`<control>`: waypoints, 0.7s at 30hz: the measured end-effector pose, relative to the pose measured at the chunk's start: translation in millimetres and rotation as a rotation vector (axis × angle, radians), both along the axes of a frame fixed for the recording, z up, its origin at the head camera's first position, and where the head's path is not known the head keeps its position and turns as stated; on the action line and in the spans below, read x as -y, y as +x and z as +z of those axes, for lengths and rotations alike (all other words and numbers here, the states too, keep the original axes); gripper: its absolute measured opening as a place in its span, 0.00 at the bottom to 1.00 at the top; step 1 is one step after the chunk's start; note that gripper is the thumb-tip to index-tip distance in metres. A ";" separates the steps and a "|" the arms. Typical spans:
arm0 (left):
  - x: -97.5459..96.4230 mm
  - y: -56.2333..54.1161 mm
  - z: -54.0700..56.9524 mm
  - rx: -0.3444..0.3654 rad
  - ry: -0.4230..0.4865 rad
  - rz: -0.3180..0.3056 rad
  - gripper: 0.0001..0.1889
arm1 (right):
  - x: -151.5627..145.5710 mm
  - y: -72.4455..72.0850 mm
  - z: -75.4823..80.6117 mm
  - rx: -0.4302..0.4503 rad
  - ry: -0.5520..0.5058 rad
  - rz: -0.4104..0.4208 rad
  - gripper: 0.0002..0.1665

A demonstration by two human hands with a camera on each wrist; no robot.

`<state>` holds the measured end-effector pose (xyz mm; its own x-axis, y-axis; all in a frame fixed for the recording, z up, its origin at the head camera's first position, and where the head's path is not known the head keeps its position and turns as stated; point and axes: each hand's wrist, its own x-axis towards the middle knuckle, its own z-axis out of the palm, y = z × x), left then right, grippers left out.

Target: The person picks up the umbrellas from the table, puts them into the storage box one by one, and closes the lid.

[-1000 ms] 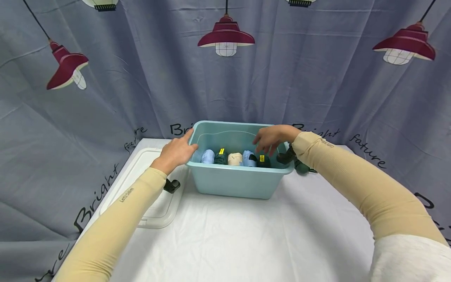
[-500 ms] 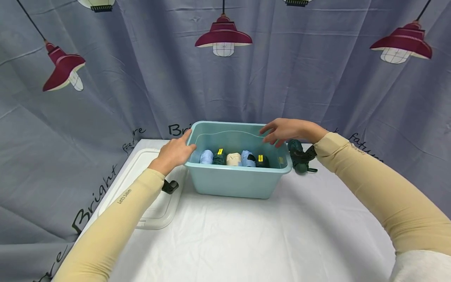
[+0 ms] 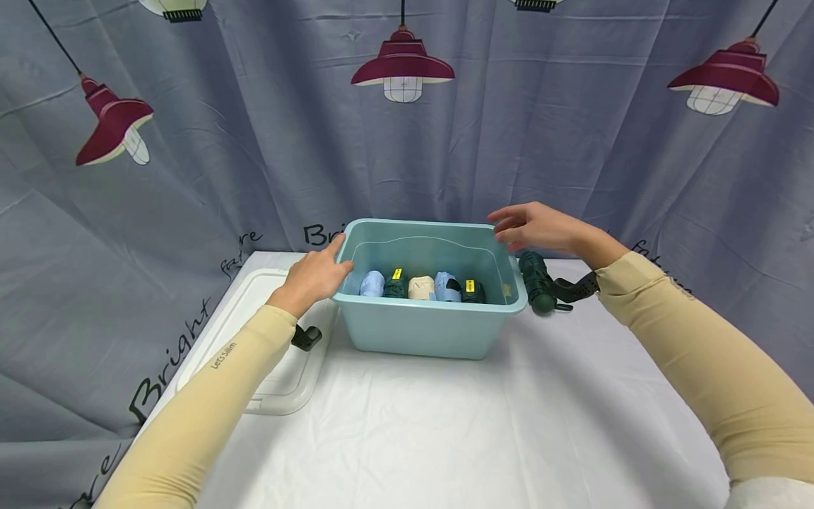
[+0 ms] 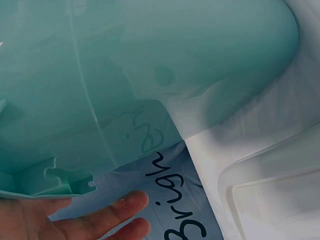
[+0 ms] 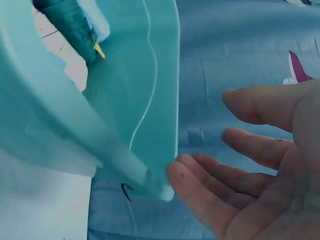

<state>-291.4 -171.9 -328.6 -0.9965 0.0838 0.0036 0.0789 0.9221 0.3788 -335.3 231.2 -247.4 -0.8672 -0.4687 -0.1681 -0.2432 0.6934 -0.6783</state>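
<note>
A light teal plastic bin stands on the white table. My left hand rests at its left rim, thumb over the edge and fingers outside; in the left wrist view the fingers lie extended and spread below the rim. Standing in a row inside are rolled bundles: light blue, dark green, beige, blue with black, and dark green with a yellow tag. My right hand holds nothing, its fingers loosely bent at the bin's back right corner. A dark green folded umbrella lies just right of the bin.
A whitish translucent lid lies flat on the table to the left, partly under my left forearm. White cloth covers the table. Behind it hangs a grey-blue curtain printed with red lamps and lettering.
My right hand has risen out of the bin and moved right to its back right corner, bringing the green umbrella into fuller view. The left hand stays at the left rim.
</note>
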 end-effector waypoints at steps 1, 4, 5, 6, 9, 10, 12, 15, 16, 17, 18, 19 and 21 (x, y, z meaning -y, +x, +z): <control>0.1 0.0 -0.1 -0.001 0.002 0.000 0.39 | -2.3 0.9 0.0 -0.011 -0.009 -0.012 0.32; 0.3 0.0 -0.5 -0.003 0.005 0.003 0.39 | -9.4 2.9 -0.9 -0.039 -0.021 -0.051 0.33; 0.3 0.2 -0.5 -0.002 0.004 0.002 0.39 | -11.6 3.5 -1.5 -0.046 -0.024 -0.062 0.33; 0.4 0.2 -0.7 0.000 0.004 0.002 0.39 | -14.2 3.7 -2.6 -0.053 -0.025 -0.075 0.34; 0.5 0.0 -0.9 -0.001 0.002 0.003 0.38 | -22.0 3.3 -6.7 -0.070 -0.034 -0.102 0.35; 0.5 0.0 -1.1 -0.001 0.002 0.004 0.38 | -24.6 3.0 -8.7 -0.073 -0.041 -0.110 0.35; 0.4 0.0 -1.6 0.001 0.003 0.006 0.38 | -30.1 2.1 -13.4 -0.073 -0.054 -0.123 0.35; 0.3 0.6 -1.9 0.003 -0.003 0.006 0.38 | -36.9 0.2 -21.2 -0.068 -0.076 -0.142 0.36; 0.3 0.7 -1.9 0.002 -0.003 0.006 0.38 | -39.0 -1.0 -23.7 -0.067 -0.078 -0.148 0.37; 0.2 0.8 -1.9 0.001 -0.004 0.006 0.38 | -40.8 -2.0 -26.1 -0.065 -0.082 -0.159 0.38; 0.2 0.8 -1.9 0.000 -0.003 0.006 0.38 | -42.4 -3.0 -28.2 -0.063 -0.087 -0.172 0.38; 0.1 0.7 -1.8 -0.002 -0.003 0.005 0.38 | -44.3 -4.0 -30.2 -0.062 -0.090 -0.185 0.39; -0.2 0.0 -1.6 -0.007 0.001 0.005 0.38 | -48.2 -6.0 -33.5 -0.064 -0.096 -0.213 0.41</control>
